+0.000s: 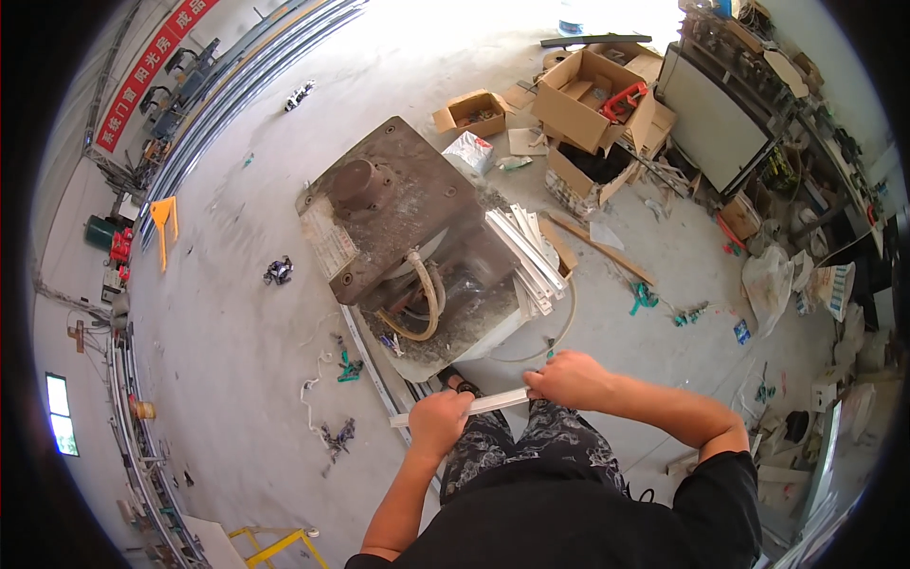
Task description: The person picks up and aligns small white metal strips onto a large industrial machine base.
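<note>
A short white strip [500, 401], profile-shaped, spans between my two hands in front of my legs. My left hand [440, 421] is closed round it near its left end, which pokes out past the fist. At the other end my right hand [571, 379] grips it with the fingers wrapped over. Just beyond my hands stands a brown, dusty metal machine [408, 209] with a round knob on top and a pale hose [432, 294] looping at its front. A stack of similar white strips [527, 256] lies on the machine's right side.
Open cardboard boxes [583, 100] stand at the far right, one with a red tool inside. A wooden strip [602, 248] lies on the floor right of the machine. Long metal profiles [365, 351] run along the floor by my feet. An orange stand [163, 228] is at the left.
</note>
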Demonstrator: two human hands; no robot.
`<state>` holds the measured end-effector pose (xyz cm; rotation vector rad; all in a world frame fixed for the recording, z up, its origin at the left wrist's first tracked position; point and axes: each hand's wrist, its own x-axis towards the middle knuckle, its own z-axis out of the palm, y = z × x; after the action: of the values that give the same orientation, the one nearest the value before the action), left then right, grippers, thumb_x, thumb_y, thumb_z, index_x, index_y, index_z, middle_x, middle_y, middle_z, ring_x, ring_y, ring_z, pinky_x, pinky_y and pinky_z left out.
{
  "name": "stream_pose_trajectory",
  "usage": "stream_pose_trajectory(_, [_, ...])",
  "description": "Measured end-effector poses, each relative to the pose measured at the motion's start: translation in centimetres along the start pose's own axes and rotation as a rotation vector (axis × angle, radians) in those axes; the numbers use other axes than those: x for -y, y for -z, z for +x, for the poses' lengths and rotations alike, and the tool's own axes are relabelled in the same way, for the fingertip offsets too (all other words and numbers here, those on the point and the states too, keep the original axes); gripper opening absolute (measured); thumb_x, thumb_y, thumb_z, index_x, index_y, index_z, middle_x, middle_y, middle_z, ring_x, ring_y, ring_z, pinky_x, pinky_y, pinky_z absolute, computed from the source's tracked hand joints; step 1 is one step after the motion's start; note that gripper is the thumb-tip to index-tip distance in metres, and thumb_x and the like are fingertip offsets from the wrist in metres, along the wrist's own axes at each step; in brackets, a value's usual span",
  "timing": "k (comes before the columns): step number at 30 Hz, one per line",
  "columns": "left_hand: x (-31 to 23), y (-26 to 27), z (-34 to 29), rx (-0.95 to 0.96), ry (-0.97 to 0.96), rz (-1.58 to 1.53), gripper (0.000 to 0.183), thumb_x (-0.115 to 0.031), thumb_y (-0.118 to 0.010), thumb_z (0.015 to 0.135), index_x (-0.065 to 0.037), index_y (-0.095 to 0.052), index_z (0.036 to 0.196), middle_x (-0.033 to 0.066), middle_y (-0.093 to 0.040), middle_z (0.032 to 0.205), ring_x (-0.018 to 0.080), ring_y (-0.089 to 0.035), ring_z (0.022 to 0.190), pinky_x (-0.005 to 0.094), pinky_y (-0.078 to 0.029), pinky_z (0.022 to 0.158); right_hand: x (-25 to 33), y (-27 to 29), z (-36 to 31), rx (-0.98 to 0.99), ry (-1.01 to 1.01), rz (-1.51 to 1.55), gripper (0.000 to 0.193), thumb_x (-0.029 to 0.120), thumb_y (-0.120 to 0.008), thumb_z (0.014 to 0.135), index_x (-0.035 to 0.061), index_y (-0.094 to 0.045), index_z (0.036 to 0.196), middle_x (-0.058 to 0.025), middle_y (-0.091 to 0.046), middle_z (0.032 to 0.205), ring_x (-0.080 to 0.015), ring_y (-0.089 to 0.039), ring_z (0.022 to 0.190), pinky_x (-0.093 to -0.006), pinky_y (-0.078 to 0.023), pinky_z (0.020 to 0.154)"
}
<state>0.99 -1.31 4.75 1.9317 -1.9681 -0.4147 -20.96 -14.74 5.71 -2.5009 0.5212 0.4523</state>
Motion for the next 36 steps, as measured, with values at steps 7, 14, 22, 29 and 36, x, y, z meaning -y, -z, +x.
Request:
stream_pose_trajectory(7, [2.1, 0.5, -1.4, -0.079, 0.140, -0.063, 0.020, -0.008, -0.063, 0.070, -0.013, -0.065, 0.090, 0.0079, -0.063, 0.079, 0.0280, -0.060, 0.071, 0.0363, -0.047, 0.059, -1.9, -4.3, 1.0, -0.196, -0.131, 0.274, 0.013, 0.020, -0.050, 0.084, 0.0110, -0.056, 0.092, -0.0144, -0.060, 0.072, -0.0361, -0.061, 0.074, -0.0464, -0.047, 0.064])
stream_pose_trajectory(14, [2.7, 0.7, -2.6, -0.196, 0.462, -0.207, 0.023, -0.005, -0.065, 0.070, -0.007, -0.065, 0.094, 0.0108, -0.061, 0.078, 0.0259, -0.060, 0.068, 0.0330, -0.046, 0.061, -4.2, -1.1, 4.5, -0.572, -0.324, 0.454, 0.032, 0.032, -0.049, 0.090, 0.0049, -0.057, 0.076, -0.0151, -0.060, 0.073, -0.0366, -0.057, 0.073, -0.0473, -0.045, 0.063])
stream_pose_trajectory(22, [1.4, -1.7, -3.1, -0.171, 0.406, -0.326, 0.015, -0.012, -0.066, 0.077, -0.004, -0.063, 0.089, 0.0082, -0.047, 0.060, 0.0210, -0.048, 0.055, 0.0310, -0.038, 0.052, -4.8, -0.3, 7.4, -0.704, -0.421, 0.245, 0.030, 0.030, -0.051, 0.089, 0.0054, -0.056, 0.072, -0.0135, -0.061, 0.073, -0.0341, -0.059, 0.072, -0.0454, -0.046, 0.062])
stream_pose_trajectory(29, [1.7, -1.8, -2.9, -0.158, 0.466, -0.347, 0.015, -0.016, -0.065, 0.080, -0.003, -0.062, 0.086, 0.0082, -0.047, 0.060, 0.0205, -0.046, 0.053, 0.0312, -0.037, 0.051, -2.9, -2.2, 7.5, -0.808, -0.553, 0.275, 0.029, 0.030, -0.052, 0.088, 0.0066, -0.056, 0.073, -0.0128, -0.061, 0.074, -0.0336, -0.059, 0.072, -0.0450, -0.046, 0.061])
stream_pose_trajectory(36, [1.7, -2.2, -2.2, -0.037, 0.467, -0.352, 0.015, -0.012, -0.065, 0.077, -0.006, -0.063, 0.091, 0.0103, -0.056, 0.069, 0.0244, -0.055, 0.061, 0.0315, -0.043, 0.056, -1.9, -4.3, 8.2, -0.488, -0.479, 0.955, 0.027, 0.025, -0.049, 0.091, 0.0031, -0.054, 0.076, -0.0118, -0.062, 0.069, -0.0289, -0.059, 0.064, -0.0386, -0.045, 0.058])
